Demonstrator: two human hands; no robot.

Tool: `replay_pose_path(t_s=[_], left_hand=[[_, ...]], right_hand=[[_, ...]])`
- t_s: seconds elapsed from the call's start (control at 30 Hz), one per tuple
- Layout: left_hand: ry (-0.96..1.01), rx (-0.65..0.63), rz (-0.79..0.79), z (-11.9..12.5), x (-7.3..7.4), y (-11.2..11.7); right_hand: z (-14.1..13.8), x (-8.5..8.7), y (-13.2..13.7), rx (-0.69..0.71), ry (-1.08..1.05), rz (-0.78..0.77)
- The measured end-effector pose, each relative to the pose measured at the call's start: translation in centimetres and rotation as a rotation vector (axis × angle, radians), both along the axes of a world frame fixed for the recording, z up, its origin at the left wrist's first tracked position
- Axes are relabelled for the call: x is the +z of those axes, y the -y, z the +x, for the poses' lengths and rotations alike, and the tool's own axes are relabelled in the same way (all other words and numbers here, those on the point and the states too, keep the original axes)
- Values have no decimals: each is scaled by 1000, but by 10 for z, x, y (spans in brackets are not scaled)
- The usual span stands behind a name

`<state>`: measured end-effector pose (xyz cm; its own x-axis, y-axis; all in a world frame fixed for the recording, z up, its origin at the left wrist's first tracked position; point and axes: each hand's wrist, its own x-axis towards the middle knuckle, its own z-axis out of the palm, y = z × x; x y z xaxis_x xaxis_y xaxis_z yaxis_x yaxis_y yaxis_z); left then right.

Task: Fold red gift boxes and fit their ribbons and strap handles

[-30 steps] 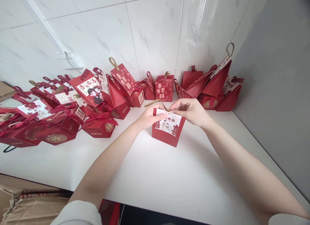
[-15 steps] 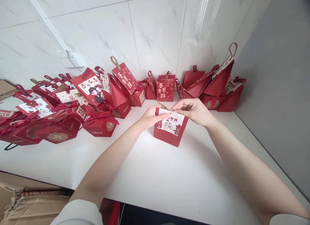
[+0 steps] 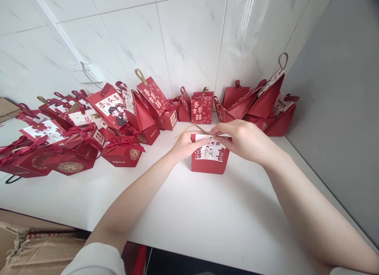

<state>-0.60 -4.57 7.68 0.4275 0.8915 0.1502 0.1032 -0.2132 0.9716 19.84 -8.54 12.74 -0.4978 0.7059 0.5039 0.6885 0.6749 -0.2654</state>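
Red cardboard, white printed panel on its front: a small gift box (image 3: pixel 207 167) standing upright on the white desk (image 3: pixel 183 219), right of the middle, closer to the far edge than to the near one. Panel carries red characters and a drawn couple.

Left hand (image 3: pixel 189 146) clamped on the box's upper left corner, thumb across the front, other fingers behind. Right hand (image 3: pixel 237 139) closed over the upper right, thumb on the panel, forefinger along the top. Hands close together, fingertips nearly meeting at the top edge. A flat tan ribbon (image 3: pixel 192 127) bends up behind the left hand, one end reaching the right fingertips; cannot tell whether they pinch it too.

Beyond, at the far edge: an upright red patterned box with gold lettering and a short tan loop (image 3: pixel 201 111). Far right corner: several leaning red boxes, the tallest, tapered one (image 3: pixel 266 99) topped by a tan loop. Left end of desk: a dense crowd of red boxes, the nearest to the left forearm a squat one with a dark red ribbon bow and round gold emblem (image 3: pixel 121 156).

White marbled tile wall (image 3: pixel 192 42) along the far edge; plain grey panel (image 3: pixel 340 109) along the right edge. Below the near left corner, a crumpled brown cardboard carton (image 3: pixel 44 253).
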Motion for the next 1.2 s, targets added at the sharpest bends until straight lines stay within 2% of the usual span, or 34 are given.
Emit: replay_pose_path(t_s=[0.13,0.27,0.4,0.5,0.57,0.73,0.87,1.03,1.1,1.2], left_hand=[[-23,26,95,3,-1,1],[-94,78,254,6,3,4],[-190,205,396,9,6,9],[-297,303,467,10,4,13],[-330,325,498,10,1,15],[-274,315,528,9,-3,17],[-286,317,530,9,1,16],[-197,272,377,8,4,12],[-172,261,347,8,4,11],[-165,261,338,7,4,10]], right_hand=[[-4,4,8,-20,91,124],[-6,10,14,-53,6,111],[-14,11,18,-120,-258,-61],[-25,6,19,-102,-346,-251],[-33,2,21,-56,-372,-319],[-41,-2,23,45,-402,-461],[-29,4,18,148,-577,-568],[4,12,0,53,-784,-546],[18,14,-5,53,-783,-605],[36,19,-6,120,-646,-756]])
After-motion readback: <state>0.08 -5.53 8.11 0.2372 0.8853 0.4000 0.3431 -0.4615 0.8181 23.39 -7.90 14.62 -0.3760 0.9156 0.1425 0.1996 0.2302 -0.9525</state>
